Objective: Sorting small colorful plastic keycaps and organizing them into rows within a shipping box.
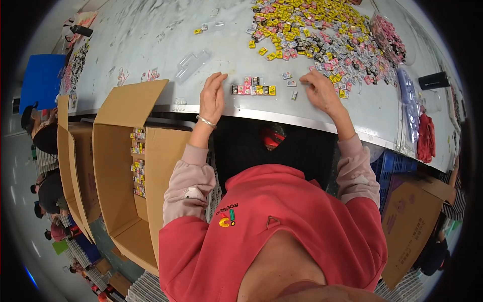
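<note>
My left hand (213, 98) stands on its edge at the table's front, fingers stretched out and nothing seen in them. Just right of it lies a clear plastic tray (251, 94) holding a row of small pink, black and yellow blocks (258, 90), with a few more above the row. My right hand (323, 94) is over the table to the right, fingers bent and slightly apart, with no block visible in them. Close to its fingertips lie a few loose white-and-dark blocks (291, 83). A large heap of similar blocks (312, 30) spreads behind it.
An empty clear tray (193, 65) lies farther back. An open cardboard box (118, 176) with packed blocks stands at my left. To the right are a clear bag of blocks (388, 38), a black bottle (434, 80), a red cloth (425, 138) and another carton (410, 221). Other people sit far left.
</note>
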The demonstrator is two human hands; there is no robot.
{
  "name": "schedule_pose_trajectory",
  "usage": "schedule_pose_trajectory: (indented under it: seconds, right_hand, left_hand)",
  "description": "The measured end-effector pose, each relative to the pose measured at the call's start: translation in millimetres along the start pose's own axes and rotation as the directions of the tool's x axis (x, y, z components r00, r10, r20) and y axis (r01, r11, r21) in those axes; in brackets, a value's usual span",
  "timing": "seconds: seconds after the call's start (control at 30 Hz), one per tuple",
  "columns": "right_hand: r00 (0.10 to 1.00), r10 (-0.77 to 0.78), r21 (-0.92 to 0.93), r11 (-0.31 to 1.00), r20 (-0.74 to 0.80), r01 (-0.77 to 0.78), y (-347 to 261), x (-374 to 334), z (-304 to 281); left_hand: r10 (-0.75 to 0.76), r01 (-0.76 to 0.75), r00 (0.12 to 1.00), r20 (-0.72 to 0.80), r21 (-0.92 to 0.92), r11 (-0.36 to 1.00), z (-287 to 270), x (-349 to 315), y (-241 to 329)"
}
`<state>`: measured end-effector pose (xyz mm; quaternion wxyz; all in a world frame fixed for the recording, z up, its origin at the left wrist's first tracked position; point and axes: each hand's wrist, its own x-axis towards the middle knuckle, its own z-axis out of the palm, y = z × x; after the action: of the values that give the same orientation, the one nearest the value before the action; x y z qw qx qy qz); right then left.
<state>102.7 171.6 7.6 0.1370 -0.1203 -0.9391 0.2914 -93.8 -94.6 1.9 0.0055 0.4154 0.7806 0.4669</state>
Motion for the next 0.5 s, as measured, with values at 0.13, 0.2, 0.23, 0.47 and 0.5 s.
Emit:
schedule_pose_trajectory:
  seconds: [0.13, 0.2, 0.23, 0.47, 0.5]
  right_hand:
    - [0.987, -0.16, 0.118, 0.98, -0.001, 0.159, -15.2, -13.6, 11.3]
    - [0.996, -0.089, 0.047, 0.995, -0.006, 0.09, -12.5, -15.4, 17.8]
    - [0.996, -0.089, 0.045, 0.995, -0.005, 0.089, -9.4, -15.6, 16.6]
    - [0.944, 0.243, 0.666, 0.67, 0.222, -0.329, -19.2, 18.1, 7.5]
    - [0.947, 0.238, 0.721, 0.615, 0.215, -0.318, -25.2, 25.6, 8.0]
  left_hand:
    - [0.024, -0.024, 0.999, -0.028, 0.006, 1.0, 12.0, 1.4, -2.8]
    - [0.027, -0.027, 1.0, -0.015, -0.008, 1.0, 15.8, 4.5, 3.8]
    - [0.031, -0.031, 1.0, -0.002, -0.02, 0.999, 17.7, 5.4, 6.7]
    - [0.117, -0.157, 0.978, 0.172, 0.242, 0.957, 46.0, -10.2, 14.8]
    - [0.119, -0.159, 0.978, 0.174, 0.24, 0.958, 50.8, -10.5, 24.8]
